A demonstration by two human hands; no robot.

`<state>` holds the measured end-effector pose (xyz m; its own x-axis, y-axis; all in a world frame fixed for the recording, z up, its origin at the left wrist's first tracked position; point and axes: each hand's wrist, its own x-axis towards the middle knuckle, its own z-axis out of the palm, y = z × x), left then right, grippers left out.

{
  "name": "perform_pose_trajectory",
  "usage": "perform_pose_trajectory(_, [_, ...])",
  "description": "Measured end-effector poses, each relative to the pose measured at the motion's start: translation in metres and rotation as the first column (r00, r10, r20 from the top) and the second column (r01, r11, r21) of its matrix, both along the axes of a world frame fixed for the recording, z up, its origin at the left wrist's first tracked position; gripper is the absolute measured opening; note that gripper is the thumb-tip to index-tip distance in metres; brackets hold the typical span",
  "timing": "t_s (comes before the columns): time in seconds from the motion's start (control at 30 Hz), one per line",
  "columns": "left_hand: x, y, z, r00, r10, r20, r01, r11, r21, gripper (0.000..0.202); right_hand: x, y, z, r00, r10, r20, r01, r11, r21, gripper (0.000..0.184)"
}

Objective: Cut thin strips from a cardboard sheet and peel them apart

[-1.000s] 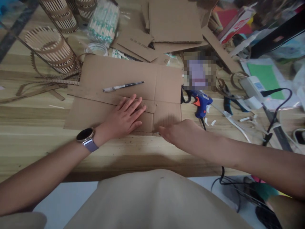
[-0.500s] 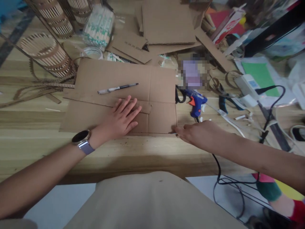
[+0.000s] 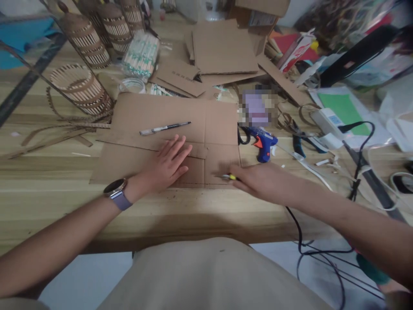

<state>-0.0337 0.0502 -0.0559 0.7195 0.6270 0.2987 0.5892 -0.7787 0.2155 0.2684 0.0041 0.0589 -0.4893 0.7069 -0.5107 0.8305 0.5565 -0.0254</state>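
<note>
A brown cardboard sheet (image 3: 155, 110) lies flat at the table's front, with a crease and cut lines across it. My left hand (image 3: 169, 165) rests on it, palm down with fingers spread. Closed around a small utility knife (image 3: 229, 176) with a yellow body is my right hand (image 3: 256, 178), at the sheet's lower right corner. The knife's thin blade points left, just over the cardboard near its front edge; whether it touches is unclear. A pen (image 3: 165, 128) lies on the sheet above my left fingers.
Right of the sheet lie a blue glue gun (image 3: 263, 144), pliers (image 3: 303, 142) and a white power strip (image 3: 327, 118) with black cable. Stick-and-cardboard cylinders (image 3: 80, 88), bagged sticks (image 3: 142, 56) and a tape roll (image 3: 132, 86) stand left and behind. Stacked cardboard (image 3: 226, 49) lies at the back.
My right hand has shifted slightly left and up from the sheet's corner, and the knife's yellow body now shows. The left hand stays on the cardboard. The view has tilted up slightly.
</note>
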Motion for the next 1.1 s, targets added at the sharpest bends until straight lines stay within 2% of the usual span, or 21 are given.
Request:
perform_pose_trajectory(0.13, [-0.019, 0.007, 0.004, 1.0, 0.008, -0.024, -0.008, 0.999, 0.036, 0.061, -0.067, 0.004, -0.01, 0.998, 0.066, -0.011, -0.066, 0.998, 0.002, 0.03])
perform_pose_trajectory(0.23, [-0.029, 0.006, 0.004, 0.997, 0.033, -0.076, -0.031, 0.999, 0.03, 0.064, -0.089, 0.008, -0.017, 0.993, 0.112, -0.026, -0.112, 0.994, -0.003, 0.028])
perform_pose_trajectory(0.43, [-0.028, 0.0, 0.004, 0.994, 0.063, -0.091, -0.057, 0.996, 0.061, 0.063, -0.095, 0.009, -0.023, 0.986, 0.165, -0.022, -0.165, 0.986, 0.016, 0.023])
perform_pose_trajectory(0.73, [-0.027, -0.002, 0.004, 0.996, 0.065, -0.055, -0.06, 0.995, 0.08, 0.061, -0.103, 0.008, -0.014, 0.987, 0.152, 0.045, -0.15, 0.988, -0.032, 0.022])
perform_pose_trajectory(0.93, [-0.028, -0.002, 0.003, 0.997, 0.063, -0.044, -0.06, 0.996, 0.063, 0.061, -0.114, 0.003, -0.004, 0.969, 0.212, 0.131, -0.212, 0.977, -0.009, 0.042])
perform_pose_trajectory(1.1, [-0.03, -0.001, 0.004, 0.999, 0.036, -0.01, -0.036, 0.999, 0.02, 0.062, -0.12, 0.001, 0.004, 0.944, 0.273, 0.188, -0.274, 0.962, -0.022, 0.051])
